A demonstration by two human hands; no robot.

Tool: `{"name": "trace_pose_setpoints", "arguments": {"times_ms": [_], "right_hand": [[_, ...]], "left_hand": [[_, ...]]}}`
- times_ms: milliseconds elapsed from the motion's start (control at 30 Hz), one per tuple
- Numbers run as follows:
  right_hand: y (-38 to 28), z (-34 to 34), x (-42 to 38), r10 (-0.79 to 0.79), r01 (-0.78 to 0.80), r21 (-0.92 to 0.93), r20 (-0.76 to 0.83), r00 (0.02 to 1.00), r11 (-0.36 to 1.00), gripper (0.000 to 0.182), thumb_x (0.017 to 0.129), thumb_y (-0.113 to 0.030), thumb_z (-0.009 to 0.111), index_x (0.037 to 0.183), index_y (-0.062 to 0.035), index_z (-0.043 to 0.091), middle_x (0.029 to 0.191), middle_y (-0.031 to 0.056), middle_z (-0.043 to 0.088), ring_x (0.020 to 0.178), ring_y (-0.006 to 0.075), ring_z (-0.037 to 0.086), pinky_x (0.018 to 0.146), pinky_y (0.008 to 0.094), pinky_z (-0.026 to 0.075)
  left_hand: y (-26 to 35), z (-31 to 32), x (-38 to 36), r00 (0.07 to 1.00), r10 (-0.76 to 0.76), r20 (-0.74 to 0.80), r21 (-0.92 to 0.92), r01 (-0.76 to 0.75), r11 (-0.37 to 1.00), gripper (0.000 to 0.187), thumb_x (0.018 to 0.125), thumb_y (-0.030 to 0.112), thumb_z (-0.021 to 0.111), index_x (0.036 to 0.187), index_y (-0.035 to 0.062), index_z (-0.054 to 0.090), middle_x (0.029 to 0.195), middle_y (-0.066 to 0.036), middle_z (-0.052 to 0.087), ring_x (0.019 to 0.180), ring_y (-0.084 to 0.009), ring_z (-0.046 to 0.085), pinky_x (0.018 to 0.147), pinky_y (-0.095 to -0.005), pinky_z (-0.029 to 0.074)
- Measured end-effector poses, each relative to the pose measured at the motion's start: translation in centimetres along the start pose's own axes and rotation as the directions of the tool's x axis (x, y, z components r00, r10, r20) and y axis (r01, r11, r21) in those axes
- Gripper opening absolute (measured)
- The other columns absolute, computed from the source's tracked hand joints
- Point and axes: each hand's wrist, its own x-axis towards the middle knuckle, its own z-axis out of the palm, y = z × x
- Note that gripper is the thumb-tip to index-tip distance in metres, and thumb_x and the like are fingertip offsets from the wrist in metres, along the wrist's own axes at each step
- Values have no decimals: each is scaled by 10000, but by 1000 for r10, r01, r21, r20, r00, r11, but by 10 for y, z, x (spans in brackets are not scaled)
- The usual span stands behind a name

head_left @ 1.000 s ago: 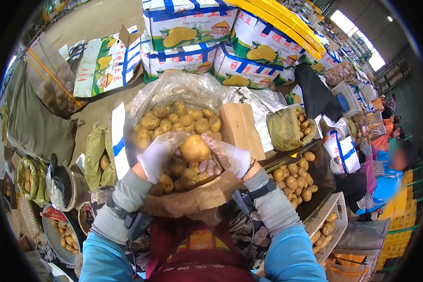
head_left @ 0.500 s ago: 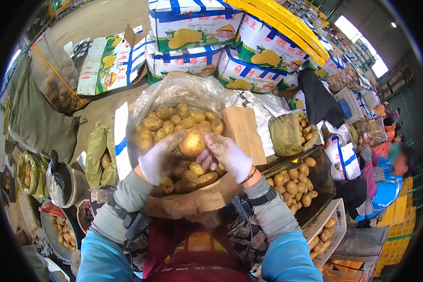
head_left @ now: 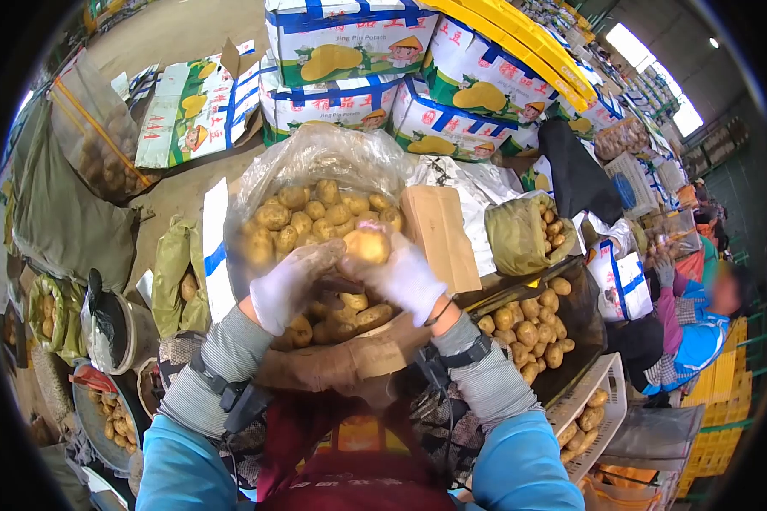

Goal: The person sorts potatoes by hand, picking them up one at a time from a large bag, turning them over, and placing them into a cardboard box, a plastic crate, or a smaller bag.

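Note:
A pale yellow potato is held up over an open box of potatoes. My right hand, in a soiled white glove, grips it from the right, with fingertips showing at its top edge. From the left, my left hand, gloved likewise, has its curled fingertips against the potato's side; they are slightly blurred. Beneath both hands, several brown potatoes fill the box, which is lined with clear plastic. The box's near cardboard flap lies toward my body.
Printed potato cartons are stacked ahead. To the right are a dark bin of potatoes, a white crate and a green sack. A co-worker sits at far right. A basin stands at lower left.
The potato has moved a little up and to the right, with my right hand's fingers now around its top. My left hand has shifted slightly right with it.

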Motion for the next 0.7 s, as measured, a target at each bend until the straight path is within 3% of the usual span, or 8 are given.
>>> {"name": "trace_pose_setpoints", "arguments": {"times_ms": [67, 133, 267, 400, 433, 567, 667, 700], "right_hand": [[-1, -25, 1, 162, -190, 427, 100, 982, 884, 546, 842, -263, 734, 1270, -45, 474, 1065, 82, 627, 835, 164, 662, 596, 240, 536], [-2, -69, -10, 234, -200, 506, -3, 972, 839, 538, 847, -240, 722, 1285, -63, 464, 1081, 89, 631, 826, 162, 669, 596, 240, 530], [-5, -179, -73, 288, -275, 187, -50, 956, 943, 474, 857, -130, 687, 1276, -57, 479, 1047, 93, 636, 901, 151, 645, 711, 246, 536], [81, -252, -135, 531, -513, -181, 67, 845, 839, 312, 808, 23, 653, 1112, -12, 592, 1009, 38, 643, 950, 134, 615, 872, 283, 489], [82, -253, -138, 609, -566, -310, 56, 792, 764, 257, 817, 25, 647, 1070, -13, 619, 995, 28, 650, 968, 117, 602, 872, 269, 475], [49, -186, -84, 362, -359, -165, -7, 932, 919, 241, 884, -27, 611, 1124, -10, 597, 1013, 29, 634, 961, 109, 580, 859, 244, 455], [31, -93, -10, 173, -114, -197, 318, 932, 974, 425, 882, -75, 641, 1280, 3, 512, 1168, 98, 608, 1041, 147, 584, 903, 283, 486], [14, -51, 10, 200, -125, -202, 416, 887, 971, 528, 823, -135, 686, 1304, -14, 505, 1236, 140, 592, 1152, 241, 569, 979, 334, 453]], "left_hand": [[5, 5, -1, 999, 19, 42, -20, -19, 1000, 485, 974, 409, 488, 1336, 87, 462, 1254, -92, 561, 1073, -250, 601, 773, -346, 518], [20, 5, -2, 990, 143, -4, -17, -143, 990, 539, 985, 436, 457, 1371, 62, 410, 1282, -124, 546, 1095, -217, 588, 786, -305, 528], [34, -29, -10, 944, 304, -129, -158, -322, 933, 541, 990, 416, 452, 1355, 20, 408, 1304, -168, 523, 1127, -247, 585, 822, -308, 565], [48, -42, -29, 918, 350, -186, -236, -387, 891, 544, 994, 396, 447, 1368, 4, 404, 1317, -182, 511, 1153, -271, 574, 843, -306, 566], [50, -46, -34, 909, 366, -200, -228, -406, 885, 550, 996, 385, 444, 1377, -7, 392, 1338, -192, 495, 1176, -282, 560, 848, -306, 564], [55, -59, -47, 870, 423, -253, -311, -487, 816, 537, 994, 368, 454, 1357, -25, 404, 1350, -219, 487, 1197, -311, 545, 876, -315, 554], [59, -71, -51, 846, 410, -341, -325, -516, 793, 522, 991, 346, 466, 1342, -35, 410, 1333, -232, 497, 1185, -318, 553, 885, -330, 553], [60, -74, -53, 846, 422, -327, -332, -521, 786, 520, 989, 341, 470, 1339, -39, 410, 1331, -235, 498, 1182, -321, 555, 885, -337, 554]]}}
